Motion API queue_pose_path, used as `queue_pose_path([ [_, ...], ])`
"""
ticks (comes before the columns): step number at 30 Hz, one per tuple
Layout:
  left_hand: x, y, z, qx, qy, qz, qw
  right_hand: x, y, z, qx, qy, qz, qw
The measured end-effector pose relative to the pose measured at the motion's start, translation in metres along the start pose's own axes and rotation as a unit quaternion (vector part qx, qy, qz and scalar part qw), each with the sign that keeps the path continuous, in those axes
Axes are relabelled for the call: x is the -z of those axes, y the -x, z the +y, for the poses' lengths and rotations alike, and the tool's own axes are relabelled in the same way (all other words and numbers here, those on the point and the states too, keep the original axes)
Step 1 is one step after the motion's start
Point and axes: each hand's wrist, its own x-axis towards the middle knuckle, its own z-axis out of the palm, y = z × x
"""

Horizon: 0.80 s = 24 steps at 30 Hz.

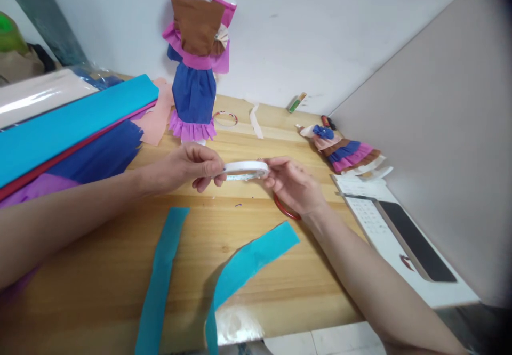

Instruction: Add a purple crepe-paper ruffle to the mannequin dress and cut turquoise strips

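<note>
Above the middle of the wooden table, a roll of white tape [246, 167] is held between my two hands. My left hand [202, 167] pinches its left side with thumb and fingers. On its right side, the fingertips of my right hand [294, 182] close on the rim. Below lie two turquoise paper strips: a straight one [162, 280] to the left and a curved one [252, 264] to the right, its lower end dropping over the table's front edge. Partly under my right hand is a red curved handle [286, 208]; the rest of that object is hidden.
A paper-dressed doll form [196, 91] stands at the back. Colored paper sheets [76, 110] lie left, on the wooden table [208, 243]. A smaller paper dress [344, 147], a green glue tube [296, 102], a bangle [225, 118] and a white board with a dark panel [416, 240] lie beyond.
</note>
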Motion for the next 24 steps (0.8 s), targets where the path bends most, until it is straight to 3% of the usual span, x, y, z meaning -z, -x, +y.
queue_pose_path([
  [3, 0.0, -0.001, -0.004, -0.006, 0.008, 0.03, 0.999, 0.009, 0.005, -0.018, -0.007, 0.135, 0.006, 0.991],
  [5, -0.001, -0.002, -0.009, -0.005, 0.01, 0.035, 0.999, 0.013, 0.011, -0.035, -0.046, 0.271, -0.052, 0.96],
  [7, -0.003, -0.004, -0.013, -0.004, 0.014, 0.041, 0.999, 0.013, 0.018, -0.05, -0.107, 0.405, -0.14, 0.897],
  [9, -0.003, -0.005, -0.015, -0.002, 0.021, 0.05, 0.998, 0.009, 0.023, -0.061, -0.153, 0.521, -0.207, 0.814],
  [12, -0.003, -0.005, -0.015, 0.007, 0.01, 0.066, 0.998, -0.002, 0.027, -0.065, -0.186, 0.646, -0.246, 0.698],
  [14, -0.004, -0.005, -0.014, 0.014, -0.022, 0.078, 0.997, -0.007, 0.027, -0.063, -0.189, 0.684, -0.259, 0.655],
  [17, -0.006, -0.005, -0.01, 0.018, -0.073, 0.097, 0.992, -0.009, 0.026, -0.058, -0.169, 0.697, -0.279, 0.638],
  [20, -0.01, -0.005, -0.008, 0.003, -0.097, 0.103, 0.99, -0.008, 0.025, -0.055, -0.146, 0.696, -0.283, 0.643],
  [22, -0.012, -0.004, -0.008, -0.002, -0.107, 0.106, 0.989, -0.008, 0.025, -0.054, -0.122, 0.685, -0.284, 0.66],
  [24, -0.014, -0.004, -0.008, 0.002, -0.122, 0.114, 0.986, -0.009, 0.025, -0.054, -0.08, 0.651, -0.283, 0.699],
])
